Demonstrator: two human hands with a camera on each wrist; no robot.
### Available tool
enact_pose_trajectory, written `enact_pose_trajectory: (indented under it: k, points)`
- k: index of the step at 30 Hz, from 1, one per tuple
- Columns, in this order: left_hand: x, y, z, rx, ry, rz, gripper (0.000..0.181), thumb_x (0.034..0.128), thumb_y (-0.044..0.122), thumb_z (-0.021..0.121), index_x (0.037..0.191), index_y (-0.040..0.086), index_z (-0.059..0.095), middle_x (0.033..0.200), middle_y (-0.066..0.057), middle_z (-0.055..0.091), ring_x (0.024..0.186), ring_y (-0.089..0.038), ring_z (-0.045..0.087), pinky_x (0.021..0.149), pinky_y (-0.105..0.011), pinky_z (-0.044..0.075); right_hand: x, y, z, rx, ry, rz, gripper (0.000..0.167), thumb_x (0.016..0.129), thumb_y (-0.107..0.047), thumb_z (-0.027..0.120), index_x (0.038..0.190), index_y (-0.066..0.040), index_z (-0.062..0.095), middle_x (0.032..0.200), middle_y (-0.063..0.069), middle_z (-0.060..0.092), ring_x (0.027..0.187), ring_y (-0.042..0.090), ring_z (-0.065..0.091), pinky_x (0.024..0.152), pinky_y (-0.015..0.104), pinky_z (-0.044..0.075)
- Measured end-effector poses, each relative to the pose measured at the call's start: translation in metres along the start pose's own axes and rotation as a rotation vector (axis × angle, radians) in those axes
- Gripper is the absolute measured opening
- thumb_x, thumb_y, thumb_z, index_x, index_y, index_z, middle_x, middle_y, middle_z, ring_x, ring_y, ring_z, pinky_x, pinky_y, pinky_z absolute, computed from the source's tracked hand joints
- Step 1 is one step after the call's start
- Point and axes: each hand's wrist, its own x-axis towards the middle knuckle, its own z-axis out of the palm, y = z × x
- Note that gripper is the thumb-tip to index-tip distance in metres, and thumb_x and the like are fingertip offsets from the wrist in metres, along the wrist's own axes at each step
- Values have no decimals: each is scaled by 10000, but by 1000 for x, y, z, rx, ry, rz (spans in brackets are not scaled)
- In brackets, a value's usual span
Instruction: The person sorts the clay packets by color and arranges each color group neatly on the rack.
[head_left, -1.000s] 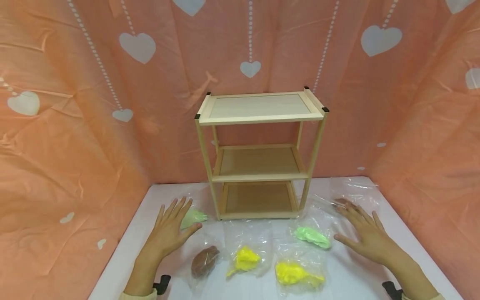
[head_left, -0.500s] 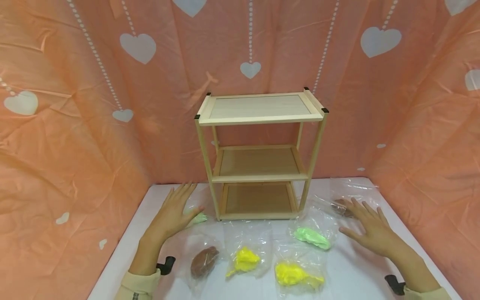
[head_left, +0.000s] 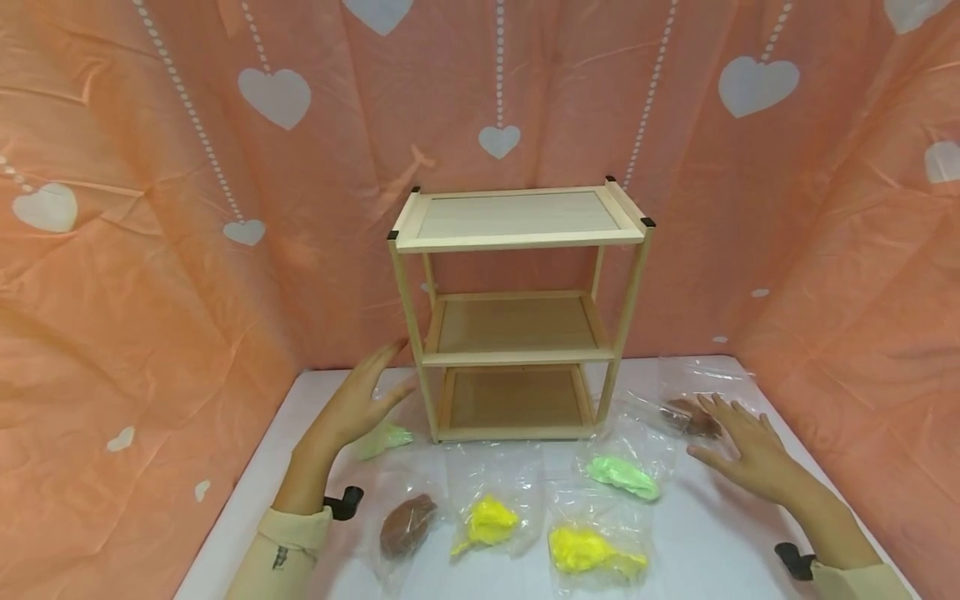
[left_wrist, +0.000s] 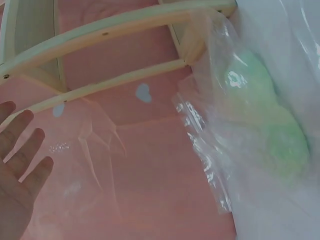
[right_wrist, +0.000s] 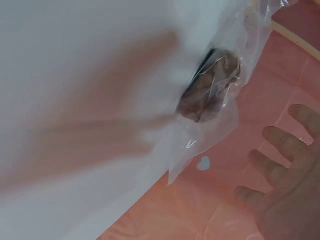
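A small wooden three-tier shelf (head_left: 517,358) stands at the back of the white table. My left hand (head_left: 360,404), fingers straight and holding nothing, is raised by the shelf's left front post; whether it touches the post I cannot tell. Below it lies a pale green lump in a clear bag (left_wrist: 260,110). My right hand (head_left: 753,454) hovers at the right with spread fingers and holds nothing. Nearest to it is a bagged brown lump (right_wrist: 210,87), partly behind the fingertips in the head view.
Along the front lie a bagged brown lump (head_left: 407,527), two bagged yellow pieces (head_left: 491,521) (head_left: 592,550) and a bright green one (head_left: 624,477). An orange-pink cloth with hearts (head_left: 697,275) surrounds the white table (head_left: 697,533) on three sides.
My left hand has moved up and right, closer to the shelf's left post, and turned sideways. My right hand has drifted slightly right and down, uncovering more of the brown lump.
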Motion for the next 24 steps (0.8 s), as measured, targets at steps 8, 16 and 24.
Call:
enact_pose_trajectory:
  k: [8,16,24]
  points:
    - [13,5,1,-87,2,-40,687,1084,376,661,1642,63,408,1677,-182,416,1568,-426,335,1248,-684,280,1,9,-2,15,19,-9,841,960,-347,789,1640,-54,391,1588,406,388,1419,702,328,1200,834,66]
    - [23,11,1,-138,38,-30,600,1070,342,698,1572,73,510,1607,-161,507,1532,-405,408,1229,-684,322,4,19,-2,33,27,-21,809,967,-324,781,1624,-35,407,1571,423,395,1406,707,336,1167,862,101]
    - [30,14,5,-200,152,-7,438,1015,205,773,1403,41,654,1380,-169,681,1331,-403,611,1145,-650,452,7,27,-1,69,51,-38,840,936,-259,817,1613,5,395,1555,427,407,1407,694,339,1173,846,134]
